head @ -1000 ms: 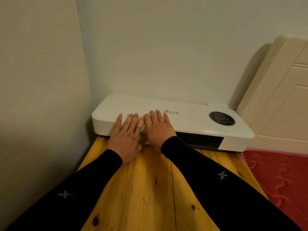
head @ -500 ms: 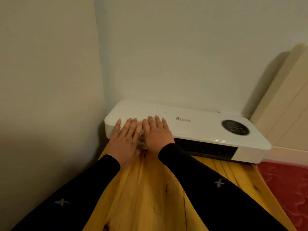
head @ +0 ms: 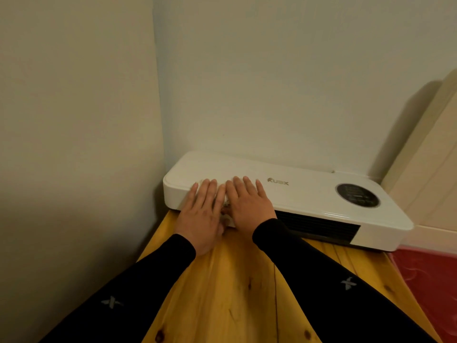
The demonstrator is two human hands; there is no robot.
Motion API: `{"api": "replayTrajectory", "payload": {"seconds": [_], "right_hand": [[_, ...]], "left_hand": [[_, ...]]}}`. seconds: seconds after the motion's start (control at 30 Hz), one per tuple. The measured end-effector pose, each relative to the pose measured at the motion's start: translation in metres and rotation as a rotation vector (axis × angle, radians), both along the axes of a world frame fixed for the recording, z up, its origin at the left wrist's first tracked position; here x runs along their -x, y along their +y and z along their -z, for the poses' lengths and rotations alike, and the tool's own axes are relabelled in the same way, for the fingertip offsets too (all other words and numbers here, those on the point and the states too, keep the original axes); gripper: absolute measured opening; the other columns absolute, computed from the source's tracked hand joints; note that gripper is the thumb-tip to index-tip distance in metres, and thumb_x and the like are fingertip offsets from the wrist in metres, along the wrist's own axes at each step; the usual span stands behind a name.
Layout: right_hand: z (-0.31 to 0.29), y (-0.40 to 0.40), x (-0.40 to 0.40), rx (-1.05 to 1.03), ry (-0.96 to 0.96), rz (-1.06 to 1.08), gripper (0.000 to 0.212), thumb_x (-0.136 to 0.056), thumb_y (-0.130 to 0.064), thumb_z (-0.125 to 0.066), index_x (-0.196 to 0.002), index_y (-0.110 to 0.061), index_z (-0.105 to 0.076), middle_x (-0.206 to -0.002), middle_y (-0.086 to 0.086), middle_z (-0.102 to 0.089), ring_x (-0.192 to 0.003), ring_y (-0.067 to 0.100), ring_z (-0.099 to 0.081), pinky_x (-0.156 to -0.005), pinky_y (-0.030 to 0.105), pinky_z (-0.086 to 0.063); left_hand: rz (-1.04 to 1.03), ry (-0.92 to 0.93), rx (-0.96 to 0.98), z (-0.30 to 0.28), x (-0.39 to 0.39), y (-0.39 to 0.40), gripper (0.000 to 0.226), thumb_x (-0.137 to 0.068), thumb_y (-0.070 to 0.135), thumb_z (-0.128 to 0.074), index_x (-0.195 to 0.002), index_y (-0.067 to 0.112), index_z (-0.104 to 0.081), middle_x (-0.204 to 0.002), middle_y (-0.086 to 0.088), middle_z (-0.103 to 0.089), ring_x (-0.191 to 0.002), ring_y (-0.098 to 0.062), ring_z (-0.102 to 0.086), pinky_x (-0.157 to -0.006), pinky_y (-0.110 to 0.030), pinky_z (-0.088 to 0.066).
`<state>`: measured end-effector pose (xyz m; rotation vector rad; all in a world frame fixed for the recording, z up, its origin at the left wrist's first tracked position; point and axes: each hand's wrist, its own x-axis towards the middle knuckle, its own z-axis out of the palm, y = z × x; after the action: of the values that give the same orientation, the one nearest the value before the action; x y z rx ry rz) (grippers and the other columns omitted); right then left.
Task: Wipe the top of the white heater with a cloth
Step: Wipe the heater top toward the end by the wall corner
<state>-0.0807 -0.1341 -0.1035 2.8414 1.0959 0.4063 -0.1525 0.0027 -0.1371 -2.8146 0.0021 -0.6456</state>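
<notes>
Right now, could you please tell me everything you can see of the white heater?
The white heater is a long, low box with rounded corners that looks like glossy plastic. It lies flat at the far end of the wooden table, against the wall. Its top carries a small logo and a round dark panel near its right end; a dark grille runs along its front. The left hand and right hand press flat on its left part, with bits of a pale cloth showing beneath.
</notes>
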Motion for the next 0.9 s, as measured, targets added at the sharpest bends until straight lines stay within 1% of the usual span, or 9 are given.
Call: {"api": "replayTrajectory", "payload": {"seconds": [0.13,0.3,0.4,0.47,0.53,0.73,0.9], "right_hand": [[0.0,-0.019,0.0,0.007,-0.001,0.014,0.068,-0.103,-0.049,-0.03,-0.159,-0.014,-0.01,-0.168,0.011,-0.011,-0.155,0.033,-0.006,-0.124,0.051,-0.003],[0.0,-0.041,-0.003,0.003,-0.012,0.031,0.063,-0.105,-0.041,-0.029,-0.159,-0.015,-0.008,-0.168,0.01,-0.009,-0.155,0.033,-0.004,-0.124,0.051,-0.003],[0.001,-0.051,-0.004,0.009,-0.024,0.04,0.064,-0.105,-0.043,-0.029,-0.159,-0.016,-0.008,-0.168,0.01,-0.009,-0.155,0.032,-0.004,-0.124,0.051,-0.004],[0.001,-0.058,-0.005,0.016,-0.022,0.045,0.066,-0.104,-0.047,-0.029,-0.159,-0.016,-0.008,-0.168,0.009,-0.008,-0.155,0.031,-0.003,-0.125,0.051,-0.004],[0.001,-0.064,-0.005,0.024,-0.029,0.05,0.064,-0.105,-0.045,-0.027,-0.159,-0.017,-0.008,-0.168,0.008,-0.008,-0.156,0.031,-0.003,-0.125,0.05,-0.004],[0.001,-0.079,-0.006,0.038,-0.043,0.07,0.063,-0.104,-0.044,-0.026,-0.159,-0.017,-0.01,-0.168,0.009,-0.011,-0.155,0.032,-0.006,-0.125,0.05,-0.006],[-0.001,-0.079,-0.005,0.05,-0.048,0.077,0.066,-0.102,-0.049,-0.026,-0.159,-0.017,-0.013,-0.167,0.008,-0.012,-0.155,0.031,-0.008,-0.125,0.05,-0.008]], "left_hand": [[0.007,-0.004,0.033,0.0,-0.004,-0.02,0.079,-0.096,0.049,-0.022,-0.152,0.005,0.011,-0.162,-0.02,0.002,-0.149,-0.036,0.006,-0.118,-0.051,0.001],[0.015,0.006,0.06,0.001,-0.008,-0.043,0.08,-0.096,0.049,-0.025,-0.152,0.005,0.014,-0.161,-0.021,0.006,-0.148,-0.037,0.01,-0.118,-0.052,0.0],[0.036,0.006,0.068,0.001,-0.01,-0.052,0.081,-0.096,0.047,-0.026,-0.151,0.005,0.015,-0.161,-0.021,0.007,-0.148,-0.038,0.011,-0.118,-0.052,0.0],[0.05,0.001,0.062,0.002,-0.012,-0.057,0.08,-0.096,0.047,-0.026,-0.151,0.004,0.014,-0.161,-0.022,0.005,-0.148,-0.039,0.01,-0.118,-0.052,0.0],[0.056,-0.004,0.053,0.003,-0.014,-0.063,0.08,-0.096,0.047,-0.026,-0.152,0.003,0.011,-0.161,-0.024,0.002,-0.148,-0.04,0.007,-0.118,-0.053,0.0],[0.067,-0.027,0.042,0.007,-0.022,-0.075,0.084,-0.094,0.049,-0.035,-0.152,0.003,0.004,-0.16,-0.025,-0.006,-0.147,-0.042,0.0,-0.118,-0.053,0.0],[0.086,-0.034,0.052,0.007,-0.022,-0.073,0.079,-0.094,0.043,-0.035,-0.153,0.003,-0.001,-0.159,-0.024,-0.011,-0.147,-0.041,-0.004,-0.119,-0.053,-0.004]]}}
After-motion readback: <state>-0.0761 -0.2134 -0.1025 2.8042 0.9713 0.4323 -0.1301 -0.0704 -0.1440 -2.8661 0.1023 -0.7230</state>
